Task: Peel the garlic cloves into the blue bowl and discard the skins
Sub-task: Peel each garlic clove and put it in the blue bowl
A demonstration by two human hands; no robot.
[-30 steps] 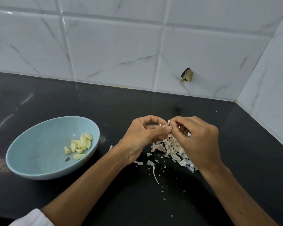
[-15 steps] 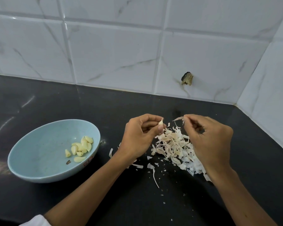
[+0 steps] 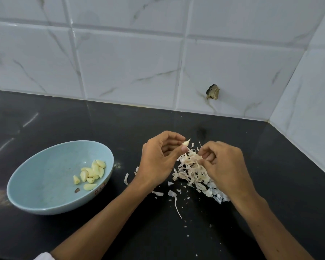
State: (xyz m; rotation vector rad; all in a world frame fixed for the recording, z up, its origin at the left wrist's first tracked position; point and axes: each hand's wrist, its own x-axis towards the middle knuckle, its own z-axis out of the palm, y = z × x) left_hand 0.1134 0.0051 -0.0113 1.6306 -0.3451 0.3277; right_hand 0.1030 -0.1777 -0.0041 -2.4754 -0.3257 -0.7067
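pinched only by the left hand's [image 3: 158, 158] fingertips at mid-frame, the garlic clove [image 3: 186, 142] could slip into the skin pile [image 3: 190, 172] under the curled right hand [image 3: 224, 166], whose grip is unclear.

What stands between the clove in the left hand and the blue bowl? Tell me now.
Nothing visible. The left hand pinches the clove above the counter. The blue bowl sits open to its left, with only flat skin scraps between. The skin pile lies on the other side, by the right hand.
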